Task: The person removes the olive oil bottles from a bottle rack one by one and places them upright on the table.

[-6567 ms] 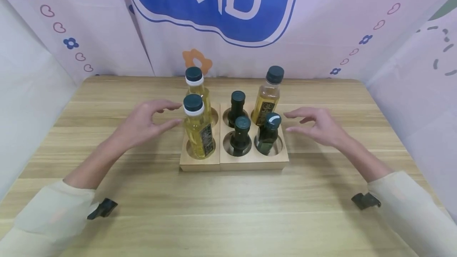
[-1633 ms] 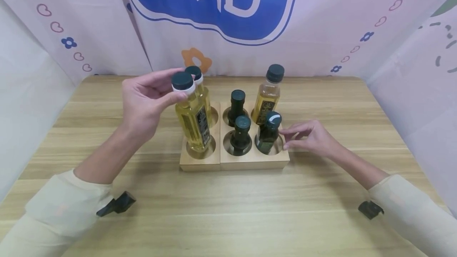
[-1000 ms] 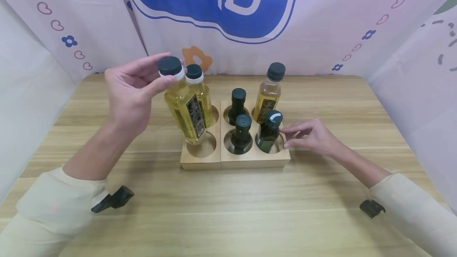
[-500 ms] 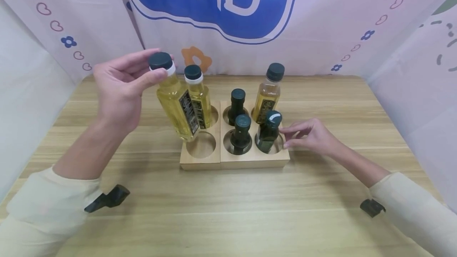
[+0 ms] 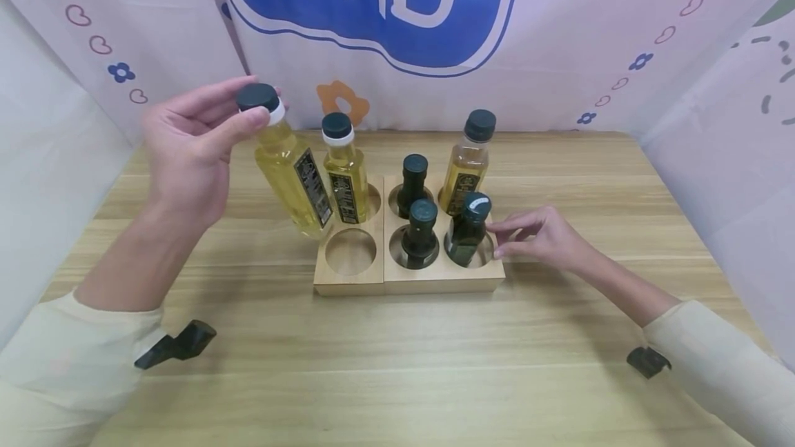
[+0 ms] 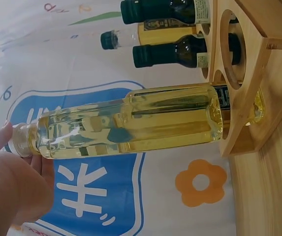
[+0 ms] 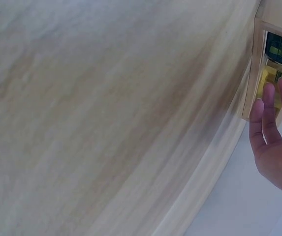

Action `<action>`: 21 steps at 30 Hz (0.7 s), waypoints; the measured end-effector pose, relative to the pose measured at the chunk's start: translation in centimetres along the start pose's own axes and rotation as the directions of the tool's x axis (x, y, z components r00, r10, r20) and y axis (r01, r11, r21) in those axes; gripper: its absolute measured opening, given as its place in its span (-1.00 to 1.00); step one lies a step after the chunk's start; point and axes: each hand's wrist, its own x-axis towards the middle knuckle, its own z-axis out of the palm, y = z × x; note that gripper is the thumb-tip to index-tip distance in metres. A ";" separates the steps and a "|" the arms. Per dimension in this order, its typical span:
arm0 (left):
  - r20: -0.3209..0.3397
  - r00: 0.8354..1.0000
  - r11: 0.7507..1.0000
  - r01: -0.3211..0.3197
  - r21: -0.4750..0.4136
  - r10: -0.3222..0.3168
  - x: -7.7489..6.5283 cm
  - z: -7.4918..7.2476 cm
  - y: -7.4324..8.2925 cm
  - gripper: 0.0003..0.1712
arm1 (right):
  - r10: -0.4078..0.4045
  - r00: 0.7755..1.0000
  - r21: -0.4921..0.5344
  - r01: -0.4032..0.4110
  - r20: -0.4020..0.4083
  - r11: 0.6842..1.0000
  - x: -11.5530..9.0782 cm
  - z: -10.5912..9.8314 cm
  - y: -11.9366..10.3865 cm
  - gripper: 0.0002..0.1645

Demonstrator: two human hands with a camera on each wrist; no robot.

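My left hand (image 5: 192,150) pinches a bottle of yellow oil (image 5: 292,178) by its dark-capped, white-ringed neck. The bottle hangs tilted, its base just left of the wooden bottle rack (image 5: 348,288) and above the table. In the left wrist view the clear oil bottle (image 6: 131,123) stretches from the fingers toward the rack. A similar oil bottle (image 5: 346,185) stands in the rack's back left hole; the front left hole holds nothing. My right hand (image 5: 540,236) is at the rack's right side, fingertips against its edge, beside a small dark green bottle (image 5: 466,233).
Two dark bottles stand in the rack's middle holes, a front one (image 5: 419,236) and a back one (image 5: 413,185). An amber oil bottle (image 5: 466,167) stands at back right. Behind the wooden table (image 5: 397,364) hangs a printed cloth (image 5: 298,67).
My left hand has taken the front left oil bottle up out of its hole and carried it left. My right hand moved in to the rack's right edge and has stayed there.
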 end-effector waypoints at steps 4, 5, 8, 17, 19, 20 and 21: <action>-0.023 1.000 1.000 -0.011 0.005 0.011 0.3 -0.3 0.0 -0.71 | 0.005 1.000 0.005 -0.005 0.001 1.000 0.0 0.0 0.0 -0.48; -0.031 0.999 1.000 -0.014 0.013 0.014 0.4 -0.4 0.0 -0.71 | 0.003 1.000 0.006 -0.003 0.000 1.000 0.0 0.0 0.1 -0.48; -0.048 0.999 1.000 0.013 -0.028 -0.014 0.7 -0.8 0.1 -0.70 | -0.006 1.000 0.013 0.006 -0.004 1.000 0.0 0.1 0.1 -0.49; -0.122 0.992 0.999 0.032 0.024 -0.029 1.5 -1.6 -0.2 -0.71 | -0.012 1.000 0.013 0.012 -0.015 1.000 -0.1 0.2 -0.1 -0.50; -0.138 0.989 0.999 0.047 0.012 -0.044 1.7 -1.8 -0.3 -0.71 | -0.005 1.000 0.014 0.006 -0.016 1.000 -0.1 0.2 -0.2 -0.50; -0.146 0.988 0.999 0.048 0.020 -0.044 1.8 -1.9 -0.4 -0.71 | -0.003 1.000 0.015 0.003 -0.014 1.000 -0.1 0.2 -0.2 -0.50; -0.156 0.986 0.998 0.056 0.015 -0.053 1.9 -2.1 -0.4 -0.71 | -0.001 1.000 0.015 0.001 -0.014 1.000 -0.1 0.2 -0.1 -0.50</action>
